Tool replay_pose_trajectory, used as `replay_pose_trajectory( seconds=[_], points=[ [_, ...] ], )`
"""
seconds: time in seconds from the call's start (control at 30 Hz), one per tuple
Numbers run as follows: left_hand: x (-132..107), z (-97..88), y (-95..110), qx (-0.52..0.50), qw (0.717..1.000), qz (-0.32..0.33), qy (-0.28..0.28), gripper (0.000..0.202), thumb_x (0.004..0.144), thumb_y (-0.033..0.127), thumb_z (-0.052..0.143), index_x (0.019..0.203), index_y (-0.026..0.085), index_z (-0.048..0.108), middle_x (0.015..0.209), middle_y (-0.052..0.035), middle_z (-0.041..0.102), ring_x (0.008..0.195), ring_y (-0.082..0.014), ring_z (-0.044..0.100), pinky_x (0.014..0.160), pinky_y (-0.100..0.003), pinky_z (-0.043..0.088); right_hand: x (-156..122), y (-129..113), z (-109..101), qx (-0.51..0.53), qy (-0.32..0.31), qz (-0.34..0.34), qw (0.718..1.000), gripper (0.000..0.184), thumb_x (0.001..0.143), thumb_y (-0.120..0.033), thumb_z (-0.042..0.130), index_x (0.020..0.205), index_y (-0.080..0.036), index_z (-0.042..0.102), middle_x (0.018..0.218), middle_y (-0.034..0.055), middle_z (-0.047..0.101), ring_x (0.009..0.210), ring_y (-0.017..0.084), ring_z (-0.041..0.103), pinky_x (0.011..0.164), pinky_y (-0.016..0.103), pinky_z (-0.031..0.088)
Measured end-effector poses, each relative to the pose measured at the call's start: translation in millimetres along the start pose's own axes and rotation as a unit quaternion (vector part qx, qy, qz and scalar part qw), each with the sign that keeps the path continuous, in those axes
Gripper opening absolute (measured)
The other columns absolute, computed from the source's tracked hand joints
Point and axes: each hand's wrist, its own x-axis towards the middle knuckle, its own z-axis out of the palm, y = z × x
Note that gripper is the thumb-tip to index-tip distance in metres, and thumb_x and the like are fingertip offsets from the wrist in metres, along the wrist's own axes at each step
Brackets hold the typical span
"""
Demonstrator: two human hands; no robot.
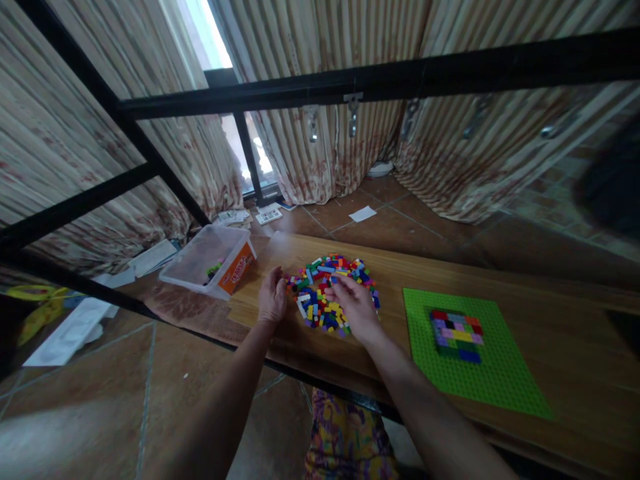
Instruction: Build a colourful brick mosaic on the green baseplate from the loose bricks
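A loose pile of small coloured toy building bricks [327, 313] lies on the wooden tabletop. At the pile's left edge my left hand [273, 297] stands on its side, fingers loosely curved and nothing visible in it. My right hand [354, 303] is over the right part of the pile, its fingers apart and reaching in among the bricks; the fingertips are partly lost against them. To the right lies a green baseplate [425, 380], carrying a roughly square block of joined bricks [456, 335] in several colours.
A clear plastic box [195, 257] with an orange label and a few bricks inside stands at the table's left end. Black metal bars [320, 93] with hanging hooks cross in front of striped curtains [340, 153]. Papers [363, 214] lie on the tiled floor.
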Motion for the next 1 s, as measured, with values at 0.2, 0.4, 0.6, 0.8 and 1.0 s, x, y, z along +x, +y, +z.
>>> replay_pose_trajectory(
  seconds=[0.2,0.4,0.6,0.8,1.0],
  points=[
    [1.4,3.2,1.1,0.033,0.998,0.037,-0.033,0.039,0.082,0.034,0.049,0.116,0.018,0.06,0.112,-0.0126,0.064,0.106,-0.0265,0.058,0.1,-0.046,0.044,-0.5,-10.4,-23.1,0.226,0.028,0.13,0.965,0.018,0.071,-0.028,0.074,0.084,-0.02,0.066,0.083,0.0016,0.071,0.082,0.016,0.069,0.084,0.035,0.056],
    [1.8,2.8,0.6,0.048,0.997,0.042,-0.032,0.039,0.083,0.033,0.047,0.116,0.016,0.059,0.109,-0.0138,0.064,0.102,-0.026,0.06,0.097,-0.045,0.046,-3.5,-19.9,-26.6,0.188,0.035,0.16,0.969,0.026,0.068,-0.033,0.078,0.082,-0.019,0.063,0.077,0.0006,0.07,0.059,0.008,0.06,0.054,0.019,0.05],
    [0.8,2.2,0.8,0.045,0.998,0.041,-0.033,0.039,0.086,0.035,0.045,0.118,0.016,0.058,0.109,-0.0142,0.065,0.1,-0.0256,0.062,0.093,-0.043,0.049,-4.6,-19.9,-21.3,0.136,0.027,0.117,0.983,0.039,0.061,-0.047,0.08,0.074,-0.018,0.058,0.061,-0.0056,0.058,0.04,0.003,0.04,0.035,0.015,0.031],
    [1.0,3.1,-2.2,0.047,0.998,0.042,-0.026,0.039,0.086,0.034,0.046,0.119,0.016,0.058,0.11,-0.0138,0.065,0.102,-0.0252,0.061,0.095,-0.043,0.048,-1.2,-20.9,-17.4,0.073,0.045,0.112,0.99,0.039,0.065,-0.053,0.074,0.075,-0.019,0.058,0.05,-0.0103,0.047,0.032,0.001,0.023,0.029,0.015,0.017],
    [1.0,3.7,-3.2,0.058,0.997,0.034,-0.031,0.041,0.088,0.036,0.043,0.12,0.014,0.056,0.113,-0.0138,0.064,0.103,-0.0234,0.062,0.095,-0.041,0.049,2.4,-21.1,-16.0,0.045,0.044,0.159,0.985,0.031,0.072,-0.045,0.073,0.081,-0.018,0.061,0.048,-0.0088,0.052,0.03,0.002,0.029,0.028,0.015,0.023]
  ],
)
